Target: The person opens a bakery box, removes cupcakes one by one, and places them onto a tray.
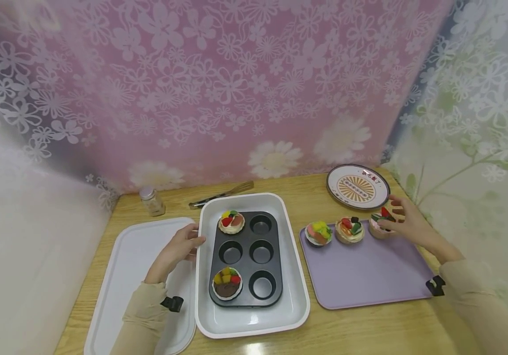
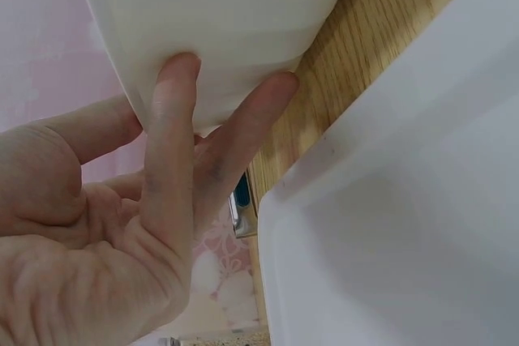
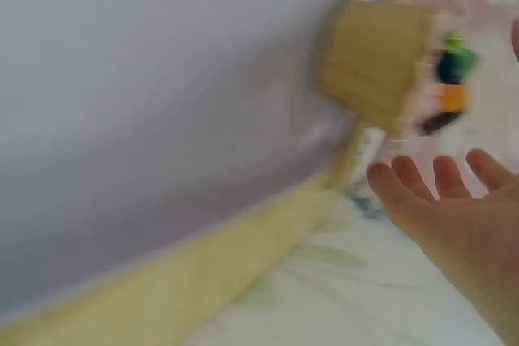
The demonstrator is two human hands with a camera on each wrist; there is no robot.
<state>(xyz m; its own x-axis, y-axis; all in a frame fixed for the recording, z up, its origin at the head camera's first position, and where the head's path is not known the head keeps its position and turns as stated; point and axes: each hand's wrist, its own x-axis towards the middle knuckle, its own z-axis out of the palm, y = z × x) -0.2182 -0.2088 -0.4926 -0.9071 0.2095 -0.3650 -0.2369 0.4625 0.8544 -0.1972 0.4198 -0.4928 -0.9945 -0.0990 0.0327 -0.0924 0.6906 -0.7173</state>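
My left hand (image 1: 180, 246) holds the left rim of a deep white tray (image 1: 296, 291). In the left wrist view, two fingertips press its outer wall (image 2: 235, 14) and the thumb tip passes behind the rim. A black muffin pan (image 1: 246, 291) lies in this tray. Its upper-left cup has a fruit-topped tart (image 1: 231, 222), its lower-left cup a chocolate one (image 1: 227, 284). Over a pink cream cupcake (image 1: 378, 231) with a red piece on top, my right hand (image 1: 409, 227) spreads its fingers. The right wrist view shows these fingers apart from a blurred tan cake case (image 3: 377, 58).
A purple tray (image 1: 365, 276) also bears a yellow-topped cupcake (image 1: 318, 233) and a fruit tart (image 1: 349, 230). Behind it lies a patterned plate (image 1: 357, 186). A flat white tray (image 1: 116, 296) sits left; tongs (image 1: 223, 195) and a small jar (image 1: 152, 201) are at the back.
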